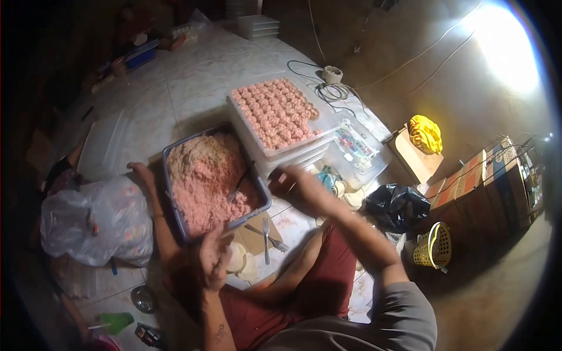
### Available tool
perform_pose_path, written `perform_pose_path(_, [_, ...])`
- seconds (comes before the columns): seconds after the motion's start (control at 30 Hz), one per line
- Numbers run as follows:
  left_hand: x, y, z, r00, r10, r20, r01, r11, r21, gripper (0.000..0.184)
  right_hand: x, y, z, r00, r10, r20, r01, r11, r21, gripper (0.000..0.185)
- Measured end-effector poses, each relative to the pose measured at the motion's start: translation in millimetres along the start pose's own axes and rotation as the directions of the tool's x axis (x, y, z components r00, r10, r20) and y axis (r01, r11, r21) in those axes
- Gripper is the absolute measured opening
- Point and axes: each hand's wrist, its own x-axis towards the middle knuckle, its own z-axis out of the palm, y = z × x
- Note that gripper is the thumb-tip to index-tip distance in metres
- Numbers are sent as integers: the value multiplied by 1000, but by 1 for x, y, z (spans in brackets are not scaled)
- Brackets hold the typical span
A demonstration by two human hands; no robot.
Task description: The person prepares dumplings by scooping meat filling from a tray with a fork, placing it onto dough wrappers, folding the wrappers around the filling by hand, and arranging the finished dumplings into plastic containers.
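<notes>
My left hand [215, 258] is raised over my lap, near the front edge of a blue-grey tub [266, 207]. Its fingers are partly bent, and nothing shows between them. Pink and beige crumbly mixture [205, 181] fills the tub, with a dark-handled utensil [239, 182] stuck in it. My right hand [295, 186] hovers at the tub's right side, in front of stacked clear trays; its fingers are curled and shadowed, and what they hold is hidden. Rows of pink balls [275, 114] cover most of the top tray. Forks [266, 240] lie on cardboard beside pale round pieces [237, 258].
Left of the tub is a filled plastic bag [96, 222]. To the right are a lidded clear box [357, 149], a black bag [398, 205], a yellow basket [432, 248] and cardboard boxes [468, 187]. Other people sit at the left and far edges.
</notes>
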Motion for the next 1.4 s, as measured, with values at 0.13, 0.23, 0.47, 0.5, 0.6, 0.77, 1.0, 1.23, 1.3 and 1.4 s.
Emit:
perform_pose_path(0.13, [-6,-48,-38,978,-175,-118,169,984,-55,32,77,51,-104,971,46,-233,-112,954,-277,22])
perform_pose_path(0.23, [-8,-64,-43,943,-241,-229,237,970,-46,22,129,109,-137,941,184,-284,-287,879,-382,26])
perform_pose_path(0.47, [-4,-62,-46,960,-184,-211,191,982,14,23,167,182,-138,931,362,43,-271,767,-582,21])
perform_pose_path(0.5, [-5,-63,-45,959,-189,-212,196,981,13,23,167,185,-139,940,326,99,-230,821,-522,23])
perform_pose_path(0.6, [-6,-66,-44,965,-166,-204,174,985,20,21,165,193,-138,961,214,174,-105,868,-486,32])
perform_pose_path(0.77, [-7,-78,-47,967,-172,-190,195,975,108,19,158,207,-144,969,64,237,18,945,-326,28])
perform_pose_path(1.0, [-12,-85,-46,952,-145,-269,265,830,491,19,154,228,-126,989,-102,-102,-9,663,-749,30])
perform_pose_path(1.23, [-35,-91,-15,981,25,-190,153,493,856,29,114,65,18,915,-396,73,373,765,-525,16])
perform_pose_path(1.3, [-51,-120,-17,997,38,-71,55,323,945,47,116,91,78,875,-450,178,455,642,-617,18])
perform_pose_path(1.4, [-43,-128,-30,954,-288,-87,192,358,914,53,125,121,140,883,-378,277,446,495,-746,25])
